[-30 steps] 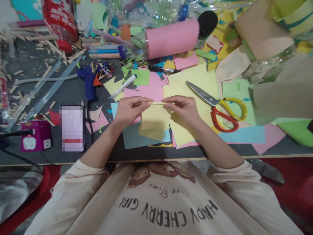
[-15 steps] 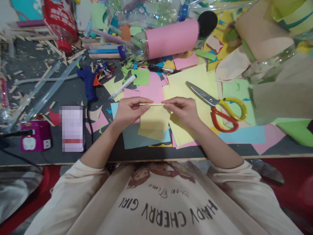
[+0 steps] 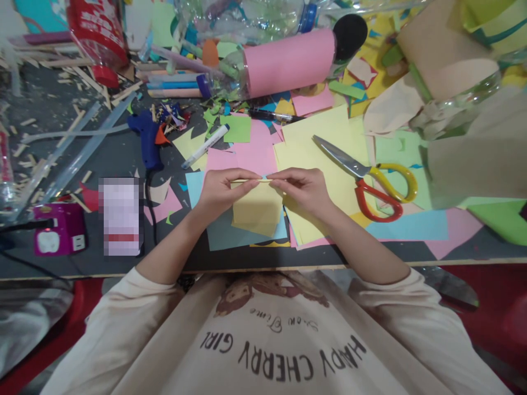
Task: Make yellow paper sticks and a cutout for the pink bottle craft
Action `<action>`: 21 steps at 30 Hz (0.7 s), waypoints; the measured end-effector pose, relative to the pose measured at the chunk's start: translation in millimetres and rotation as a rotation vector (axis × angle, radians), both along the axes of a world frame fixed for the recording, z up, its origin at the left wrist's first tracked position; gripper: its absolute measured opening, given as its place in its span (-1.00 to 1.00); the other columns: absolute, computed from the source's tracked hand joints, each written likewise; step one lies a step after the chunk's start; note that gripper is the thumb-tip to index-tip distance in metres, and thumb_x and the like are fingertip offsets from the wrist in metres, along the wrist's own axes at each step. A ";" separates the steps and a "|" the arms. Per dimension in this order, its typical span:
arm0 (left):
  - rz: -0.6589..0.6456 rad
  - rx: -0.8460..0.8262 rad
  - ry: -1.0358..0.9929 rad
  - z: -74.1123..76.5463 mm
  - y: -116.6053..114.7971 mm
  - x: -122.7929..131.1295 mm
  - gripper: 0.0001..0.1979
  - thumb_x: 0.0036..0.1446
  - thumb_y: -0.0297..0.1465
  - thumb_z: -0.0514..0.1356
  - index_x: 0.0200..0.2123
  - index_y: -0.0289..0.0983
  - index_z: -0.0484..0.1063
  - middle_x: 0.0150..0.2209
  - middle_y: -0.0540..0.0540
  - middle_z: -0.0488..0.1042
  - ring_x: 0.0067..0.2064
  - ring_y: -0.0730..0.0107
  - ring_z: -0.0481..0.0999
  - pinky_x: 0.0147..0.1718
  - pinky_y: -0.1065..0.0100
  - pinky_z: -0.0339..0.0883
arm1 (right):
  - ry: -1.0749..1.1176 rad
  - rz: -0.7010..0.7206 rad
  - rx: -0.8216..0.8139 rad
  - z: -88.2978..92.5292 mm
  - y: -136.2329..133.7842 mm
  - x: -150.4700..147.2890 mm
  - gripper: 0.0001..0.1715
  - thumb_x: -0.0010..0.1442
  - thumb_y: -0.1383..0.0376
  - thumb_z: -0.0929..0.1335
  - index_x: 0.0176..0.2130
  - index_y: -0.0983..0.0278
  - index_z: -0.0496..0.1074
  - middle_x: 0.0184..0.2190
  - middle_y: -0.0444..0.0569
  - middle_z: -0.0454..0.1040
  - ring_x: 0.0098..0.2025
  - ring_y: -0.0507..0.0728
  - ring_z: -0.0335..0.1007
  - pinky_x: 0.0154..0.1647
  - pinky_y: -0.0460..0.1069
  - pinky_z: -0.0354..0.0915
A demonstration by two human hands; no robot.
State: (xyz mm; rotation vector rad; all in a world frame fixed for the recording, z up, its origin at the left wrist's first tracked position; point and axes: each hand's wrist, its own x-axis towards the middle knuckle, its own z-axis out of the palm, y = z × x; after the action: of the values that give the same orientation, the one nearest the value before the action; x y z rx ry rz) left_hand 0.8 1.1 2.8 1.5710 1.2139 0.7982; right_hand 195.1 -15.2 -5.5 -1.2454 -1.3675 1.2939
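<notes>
A small piece of yellow paper (image 3: 256, 206) is pinched along its far edge by both hands, and that edge looks folded over in a narrow strip. My left hand (image 3: 224, 191) grips the left part of the edge between thumb and fingers. On the right part, my right hand (image 3: 303, 189) does the same, its fingertips close to the left ones. Under the paper lies a blue sheet (image 3: 224, 238). A stack of larger yellow sheets (image 3: 321, 148) reaches beneath my right hand. Scissors (image 3: 366, 178) with red and yellow handles rest on the stack, right of that hand.
A blue glue gun (image 3: 147, 140) and a white marker (image 3: 206, 146) lie to the left. Nearer are a phone (image 3: 121, 216) and a purple power adapter (image 3: 60, 227). At the back are a pink-wrapped bottle (image 3: 290, 63), a red-labelled bottle (image 3: 96, 38) and paper scraps.
Both hands have moved slightly nearer to me, and their fingertips have slid closer together along the paper's edge.
</notes>
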 end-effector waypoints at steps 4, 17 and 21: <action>0.016 0.024 0.024 0.5 -2.1 1.4 -0.78 0.06 -0.23 0.27 -0.37 -0.25 0.64 -0.36 -0.06 0.66 -0.32 0.40 0.61 -0.32 0.49 0.43 | -0.003 0.012 -0.001 -1.3 -0.4 -0.8 -0.72 0.02 0.06 0.48 -0.38 0.22 0.64 -0.46 -0.07 0.63 -0.48 0.01 0.44 -0.45 -0.07 0.36; 0.062 -0.164 -0.097 0.2 0.1 0.2 -0.66 -0.01 -0.10 0.32 -0.30 -0.24 0.66 -0.68 0.04 0.43 -0.72 0.64 0.14 -0.72 0.48 -0.03 | 0.003 -0.056 0.010 -0.7 2.8 0.7 -0.81 0.01 0.13 0.49 -0.45 0.19 0.62 -0.50 -0.10 0.60 -0.49 0.02 0.41 -0.46 -0.05 0.32; 0.081 -0.149 -0.118 -1.0 3.2 0.4 -0.63 -0.09 -0.08 0.36 -0.36 -0.27 0.66 -0.52 -0.06 0.58 -0.55 0.52 0.41 -0.58 0.49 0.23 | 0.046 -0.085 0.024 -2.1 4.1 1.7 -0.91 -0.01 0.21 0.50 -0.46 0.18 0.63 -0.58 -0.14 0.55 -0.55 -0.02 0.31 -0.54 -0.08 0.22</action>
State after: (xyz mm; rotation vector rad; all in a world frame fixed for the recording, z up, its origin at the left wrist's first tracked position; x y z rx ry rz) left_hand 1.2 4.4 1.7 1.3433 1.2277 0.8221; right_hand 196.8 -11.1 -7.7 -1.2373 -1.2808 1.2371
